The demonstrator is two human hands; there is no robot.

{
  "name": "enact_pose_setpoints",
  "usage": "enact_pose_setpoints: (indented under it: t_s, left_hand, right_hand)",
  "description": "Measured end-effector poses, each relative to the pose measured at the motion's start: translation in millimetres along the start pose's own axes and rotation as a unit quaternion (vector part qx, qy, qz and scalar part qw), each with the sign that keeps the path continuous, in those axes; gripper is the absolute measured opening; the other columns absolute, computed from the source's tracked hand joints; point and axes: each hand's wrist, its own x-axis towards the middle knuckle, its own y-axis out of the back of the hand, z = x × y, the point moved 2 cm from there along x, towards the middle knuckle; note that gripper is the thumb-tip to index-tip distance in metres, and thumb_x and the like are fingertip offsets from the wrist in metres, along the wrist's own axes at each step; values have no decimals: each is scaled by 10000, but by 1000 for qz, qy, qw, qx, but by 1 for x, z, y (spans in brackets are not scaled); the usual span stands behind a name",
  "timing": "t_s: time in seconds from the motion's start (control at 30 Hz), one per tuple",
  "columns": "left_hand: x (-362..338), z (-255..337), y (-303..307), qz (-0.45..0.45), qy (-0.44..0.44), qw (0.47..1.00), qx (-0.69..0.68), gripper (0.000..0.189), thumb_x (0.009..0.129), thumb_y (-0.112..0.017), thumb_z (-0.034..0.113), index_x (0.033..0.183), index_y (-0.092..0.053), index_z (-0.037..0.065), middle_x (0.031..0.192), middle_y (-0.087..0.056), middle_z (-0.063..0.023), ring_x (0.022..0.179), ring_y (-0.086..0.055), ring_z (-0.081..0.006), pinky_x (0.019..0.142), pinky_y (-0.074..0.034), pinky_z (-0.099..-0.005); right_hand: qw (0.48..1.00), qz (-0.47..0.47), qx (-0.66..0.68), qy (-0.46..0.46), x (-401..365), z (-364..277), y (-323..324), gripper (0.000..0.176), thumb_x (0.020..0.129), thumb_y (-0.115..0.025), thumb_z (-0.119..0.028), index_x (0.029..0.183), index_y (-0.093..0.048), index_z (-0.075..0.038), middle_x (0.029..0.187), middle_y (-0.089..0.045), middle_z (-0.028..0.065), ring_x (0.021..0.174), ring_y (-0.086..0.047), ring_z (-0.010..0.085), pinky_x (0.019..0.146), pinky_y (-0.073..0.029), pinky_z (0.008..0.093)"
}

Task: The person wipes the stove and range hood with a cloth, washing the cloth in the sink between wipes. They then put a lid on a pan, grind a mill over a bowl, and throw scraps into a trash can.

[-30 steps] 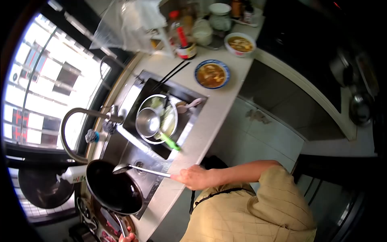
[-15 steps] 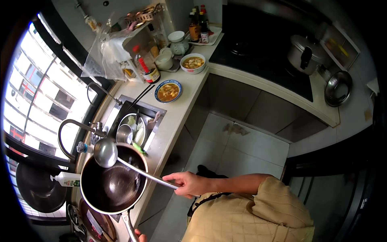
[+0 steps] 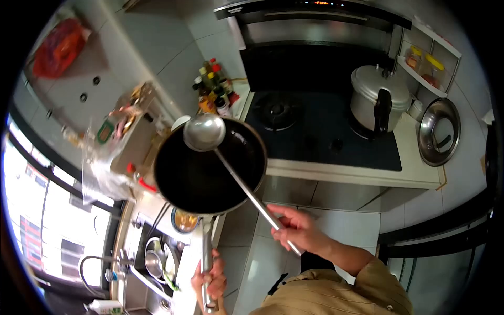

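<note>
My left hand (image 3: 210, 278) is wrapped round the metal handle of a dark frying pan (image 3: 194, 173), lifted in front of the counter with its inside facing me. In my right hand (image 3: 296, 228) is the long handle of a metal ladle (image 3: 247, 190). The ladle's bowl overlaps the pan's far rim in this view. Beneath the pan, partly covered by it, a blue-rimmed bowl of food (image 3: 185, 221) rests on the counter.
A black gas stove (image 3: 325, 142) lies ahead, with a pressure cooker (image 3: 379, 97) on its right burner. Sauce bottles (image 3: 214, 86) stand in the corner. At the lower left, a sink (image 3: 137, 296) holds dishes. A steel lid (image 3: 440, 132) leans against the right wall.
The pan has gone from over the sink up toward the stove, and the ladle has moved with it. My view has swung toward the stove. Both hands keep their holds.
</note>
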Motion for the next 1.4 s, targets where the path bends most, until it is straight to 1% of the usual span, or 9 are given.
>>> enact_pose_setpoints:
  t_s: [0.27, 0.67, 0.83, 0.9, 0.93, 1.0, 1.03, 1.23, 1.4]
  left_hand:
    - [258, -29, 25, -45, 91, 994, -30, 496, 710, -445, -42, 1187, -317, -81, 779, -410, -114, 420, -430, -117, 300, -354, -226]
    - [392, -65, 99, -149, 187, 970, -30, 504, 825, -447, 60, 1279, -275, -76, 836, -451, -99, 486, -460, -112, 372, -400, -242]
    - [387, -52, 99, -2, 119, 978, 169, 495, 886, -463, 332, 1200, -408, -47, 795, -498, -67, 456, -398, -96, 365, -341, -210]
    - [357, -44, 111, 181, 22, 928, 324, 424, 842, -544, 379, 1081, -508, 31, 796, -583, -82, 598, -558, -177, 466, -449, -241]
    - [348, -34, 138, 74, 27, 961, 264, 336, 830, -569, 366, 1027, -554, 94, 819, -601, -87, 666, -596, -201, 513, -489, -269]
    - [305, -42, 110, 348, -66, 886, 301, 280, 848, -540, 343, 945, -554, 81, 650, -599, -53, 503, -575, -168, 447, -513, -282]
    - [292, -29, 148, 266, 10, 922, 280, 242, 857, -538, 313, 949, -573, 92, 625, -596, -10, 498, -562, -133, 470, -515, -276]
    - [128, -4, 232, 424, -57, 884, 190, 111, 830, -579, 225, 776, -511, 156, 603, -536, 20, 527, -532, -127, 520, -476, -276]
    - [8, -5, 305, 545, -104, 832, 24, 215, 883, -445, 182, 1030, -540, 59, 692, -550, -53, 560, -526, -172, 493, -464, -274]
  right_hand:
    - [984, 172, -21, 49, 99, -57, 145, 599, 778, -596, -16, 1324, -357, -69, 804, -579, 75, 645, -535, 96, 536, -429, 218]
    - [972, 207, 13, 108, 173, -59, 220, 706, 804, -643, -240, 1351, -265, -3, 717, -557, 21, 501, -443, 37, 364, -301, 192]
    - [937, 290, 111, 159, 162, -28, 212, 326, 806, -531, -190, 1110, -480, -84, 775, -549, 12, 485, -504, 99, 372, -403, 210]
    - [940, 312, 140, 19, 137, -16, 206, 326, 801, -495, -174, 1110, -512, -70, 676, -550, 52, 454, -481, 90, 385, -398, 227]
    - [941, 298, 153, 52, 130, -9, 202, 346, 813, -492, -171, 1140, -503, -61, 663, -555, 49, 434, -454, 81, 379, -380, 218]
    - [954, 264, 140, 7, 120, 26, 199, 265, 837, -547, -192, 1072, -558, -69, 704, -585, 23, 455, -456, 67, 345, -318, 192]
    - [952, 288, 105, -13, 117, 46, 197, 224, 840, -561, -185, 1032, -578, -71, 702, -583, 21, 457, -462, 64, 334, -301, 190]
    - [966, 213, -7, -144, 101, 138, 174, 262, 827, -539, -144, 1076, -545, -61, 728, -585, 43, 476, -487, 76, 352, -349, 199]
    - [935, 336, -9, -109, 40, 139, 207, 222, 748, -585, -52, 970, -586, -41, 608, -532, 35, 424, -459, 109, 357, -301, 225]
